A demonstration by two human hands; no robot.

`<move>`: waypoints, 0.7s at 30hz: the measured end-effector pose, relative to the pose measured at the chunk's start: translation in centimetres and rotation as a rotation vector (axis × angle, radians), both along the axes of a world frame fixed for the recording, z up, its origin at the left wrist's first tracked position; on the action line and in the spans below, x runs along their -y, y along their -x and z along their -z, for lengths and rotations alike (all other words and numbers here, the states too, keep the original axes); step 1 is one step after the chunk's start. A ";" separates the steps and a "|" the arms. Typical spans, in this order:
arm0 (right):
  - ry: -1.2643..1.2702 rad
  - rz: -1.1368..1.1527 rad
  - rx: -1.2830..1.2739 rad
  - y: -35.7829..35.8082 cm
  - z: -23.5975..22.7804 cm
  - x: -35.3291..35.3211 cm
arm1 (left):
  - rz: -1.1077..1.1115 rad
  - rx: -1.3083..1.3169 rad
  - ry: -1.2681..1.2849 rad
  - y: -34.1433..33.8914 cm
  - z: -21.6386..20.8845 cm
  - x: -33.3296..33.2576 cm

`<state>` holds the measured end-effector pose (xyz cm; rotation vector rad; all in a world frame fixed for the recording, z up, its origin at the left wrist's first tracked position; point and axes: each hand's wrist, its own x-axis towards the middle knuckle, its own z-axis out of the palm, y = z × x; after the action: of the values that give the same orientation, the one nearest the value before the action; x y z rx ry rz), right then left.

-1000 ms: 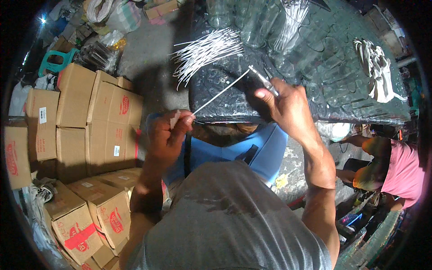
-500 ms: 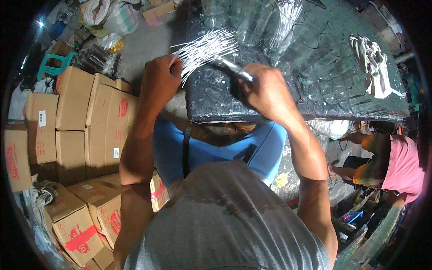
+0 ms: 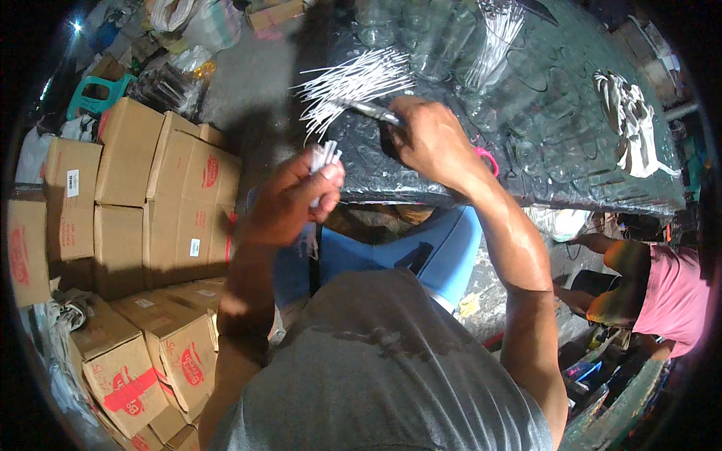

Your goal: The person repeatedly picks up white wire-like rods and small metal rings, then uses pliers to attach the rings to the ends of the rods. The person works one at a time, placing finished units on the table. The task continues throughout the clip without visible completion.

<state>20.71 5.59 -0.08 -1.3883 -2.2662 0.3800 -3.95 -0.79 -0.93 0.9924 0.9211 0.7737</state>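
My left hand (image 3: pixel 301 188) is closed round a small bunch of white strands (image 3: pixel 325 155), just off the table's near left edge. Their short ends stick up past my thumb; the hand is slightly blurred. Over the table, my right hand (image 3: pixel 429 139) grips a silvery metal tool (image 3: pixel 370 111) that resembles pliers, though its handles are hidden in my palm. The tool's tip points left, at the lower edge of a loose pile of thin, stiff white strands (image 3: pixel 361 79). A pink loop (image 3: pixel 487 160), like a scissors handle, lies beside my right wrist.
Glass jars (image 3: pixel 432 45) stand on the dark plastic-covered table (image 3: pixel 376 177), with another bundle of white strands (image 3: pixel 498 45) among them. White cloth strips (image 3: pixel 628 124) lie at right. Cardboard boxes (image 3: pixel 184 177) are stacked at left. A person in pink (image 3: pixel 673 301) is at far right.
My left hand has come down and right, away from the pile, with the bunch of strands now showing. My right hand has shifted slightly left, and the pink loop has come into view.
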 end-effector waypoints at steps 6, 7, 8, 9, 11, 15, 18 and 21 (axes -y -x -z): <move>0.338 0.049 -0.562 -0.5 -1.0 3.5 | -0.080 0.074 -0.008 -2.0 0.8 1.8; 0.431 0.048 -0.548 -0.5 -1.2 4.4 | -0.090 0.053 -0.029 -2.3 0.7 2.0; 0.416 0.003 -0.581 -0.3 -1.2 5.1 | -0.097 0.037 -0.067 -2.7 0.8 2.3; 0.401 -0.032 -0.618 0.0 -1.1 5.9 | -0.077 0.031 -0.067 -2.9 0.8 2.3; 0.354 -0.096 -0.648 0.0 -0.6 6.6 | -0.038 0.020 -0.065 -3.3 0.7 2.5; 0.235 -0.211 -0.515 0.0 -1.1 6.4 | -0.027 0.070 -0.021 -3.3 0.8 2.7; 0.132 -0.224 -0.460 0.4 -1.1 6.6 | -0.069 0.076 -0.003 -3.6 0.5 2.9; 0.120 -0.216 -0.447 0.6 -0.5 7.1 | -0.054 0.076 -0.125 -3.9 1.5 2.9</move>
<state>20.07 -1.49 0.45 -0.9878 -2.0434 0.8210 -0.05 -3.69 -2.40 1.0429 0.8443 0.9174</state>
